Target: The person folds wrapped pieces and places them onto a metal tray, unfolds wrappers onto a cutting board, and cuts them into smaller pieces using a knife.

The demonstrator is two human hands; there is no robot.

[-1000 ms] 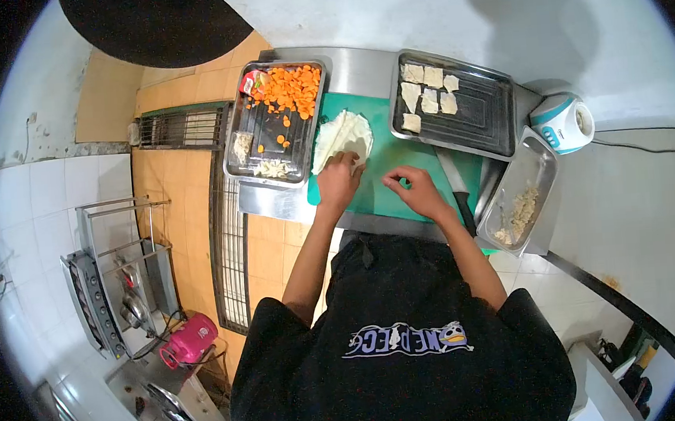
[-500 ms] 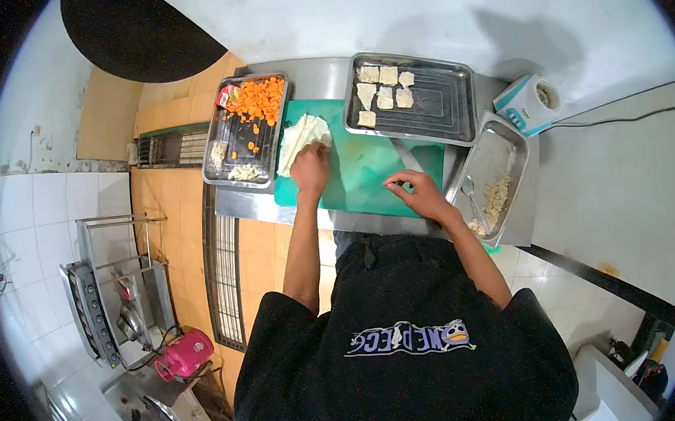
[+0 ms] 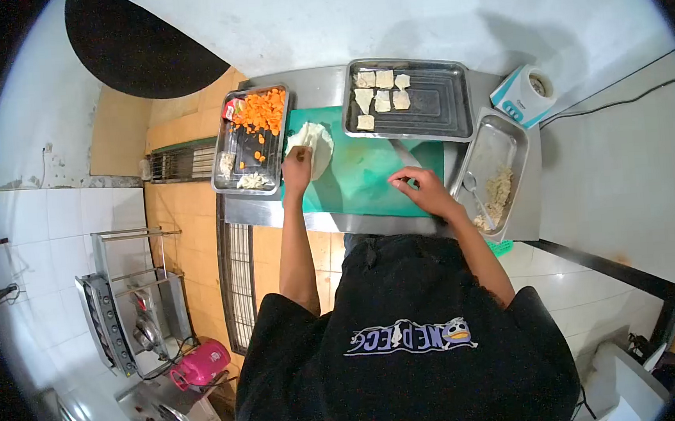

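Observation:
My left hand (image 3: 296,169) is closed on the near edge of a pale, thin dough sheet (image 3: 319,143), which looks partly lifted; whether it is one layer or several I cannot tell. The sheet lies at the left end of a green cutting board (image 3: 359,185). Over the right part of the board hovers my right hand (image 3: 424,189), thumb and fingers pinched together; anything small between them is too small to make out. A knife blade (image 3: 404,153) rests just beyond that hand, partly under the edge of the tray with square pieces.
Left of the board, a metal tray (image 3: 226,184) holds orange carrot pieces (image 3: 262,110) and pale chopped bits. Behind, another tray (image 3: 431,98) carries several flat pale squares (image 3: 382,100). At right, a steel pan (image 3: 504,132) contains crumbly filling and a spoon (image 3: 474,193); a white-and-blue appliance (image 3: 524,100) stands behind it.
My left hand has pulled slightly toward the left, and the dough sheet has shifted from lying flat to being bunched or lifted. My right hand stays pinched in nearly the same place.

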